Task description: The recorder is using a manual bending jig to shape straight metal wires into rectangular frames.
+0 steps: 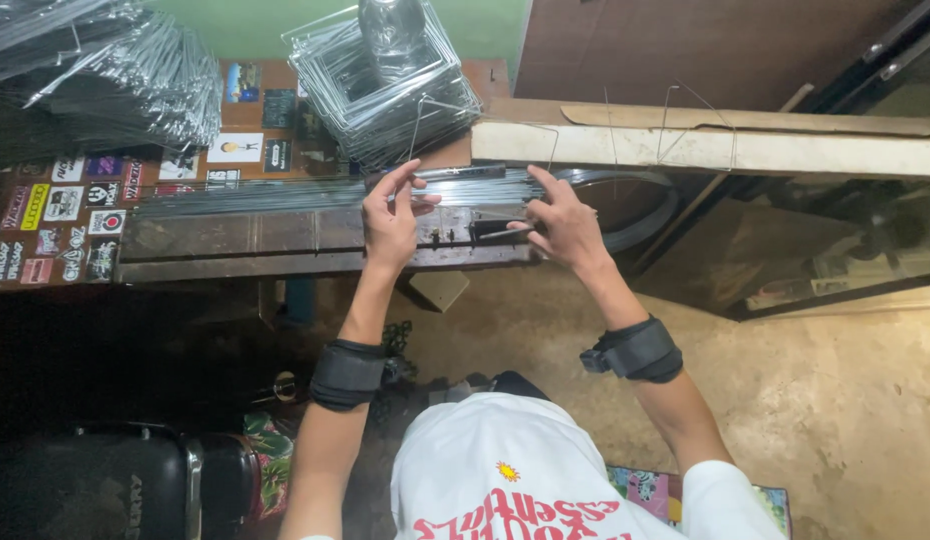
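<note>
Dim, shadowy lower left; sharp centre.

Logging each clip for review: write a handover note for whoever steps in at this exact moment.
Left hand: fingers pinch a thin wire over the bundle of straight wires.
Right hand: fingertips on the same wire, beside the bending jig on the workbench.
Done: bent wire frames stacked behind and at far left.
Left: the bundle of straight wires remains unbent.

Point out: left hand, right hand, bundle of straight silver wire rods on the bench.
left hand (pixel 388 222), head view, back of the hand
right hand (pixel 563 228), head view, back of the hand
bundle of straight silver wire rods (pixel 255 195), head view, mid-length
</note>
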